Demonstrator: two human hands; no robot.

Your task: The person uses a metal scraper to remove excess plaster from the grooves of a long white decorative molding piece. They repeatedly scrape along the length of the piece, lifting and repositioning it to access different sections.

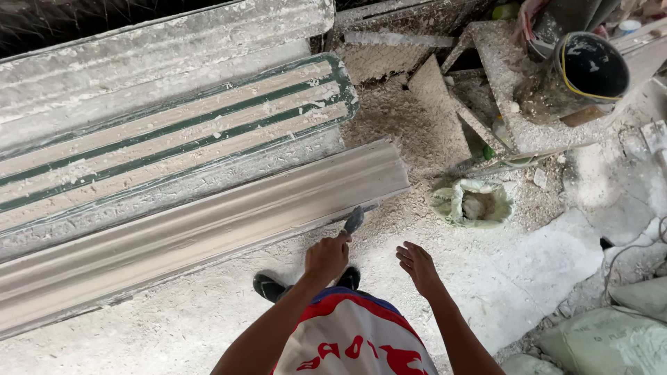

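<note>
Dusty workshop floor (208,305), white with plaster crumbs and powder throughout. Long plaster moulding (208,222) lies across the floor, its near end by the person's feet. Behind it, a green-edged ribbed mould (174,132), caked with dried flecks.

Left hand (326,257) closed around the handle of a small scraper (354,219); blade points at the near end of the moulding, touching it or just short of it — hard to say from this angle. Right hand (419,267) empty, fingers loosely spread, hovering over the floor, clear of everything.

Moulding's face looks smooth and even along most of its length, so shaping appears largely finished; judging by the tool's position, trimming at the end edge remains.

Nearby: torn bag of white powder (474,203), black bucket (590,66), grey sacks (611,340) lower right.
</note>
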